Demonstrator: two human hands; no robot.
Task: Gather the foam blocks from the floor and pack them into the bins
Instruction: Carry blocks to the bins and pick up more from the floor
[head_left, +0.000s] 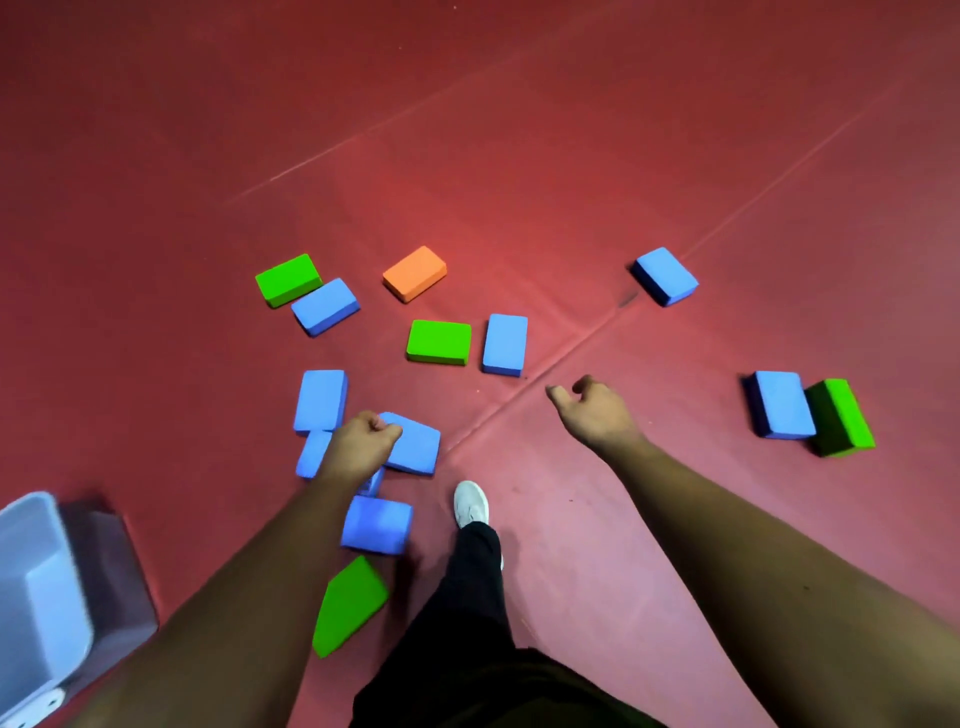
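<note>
Grey bin (36, 597) sits lower left on the red floor (571, 156). Right of it lies the nearest green block (348, 605), and just past that a blurred blue block (376, 525). White shoe (471, 503) at centre.

I see the left hand (363, 441) balled in a fist, gripping nothing visible, over a blue cluster (319, 400) of three blocks. Right hand (597, 415) is loose, fingers half curled, holding nothing, above bare floor.

Off right, the side blue block (782, 404) touches an on-edge green block (844, 415). Mid floor, the flat green block (439, 342) lies just beside the upright-lying blue block (505, 344), a gap between them.

Farther left, the far green block (287, 279) touches the angled blue block (325, 306). Orange block (414, 273) sits alone beyond centre. The lone blue block (666, 275) is far right, well apart.
</note>
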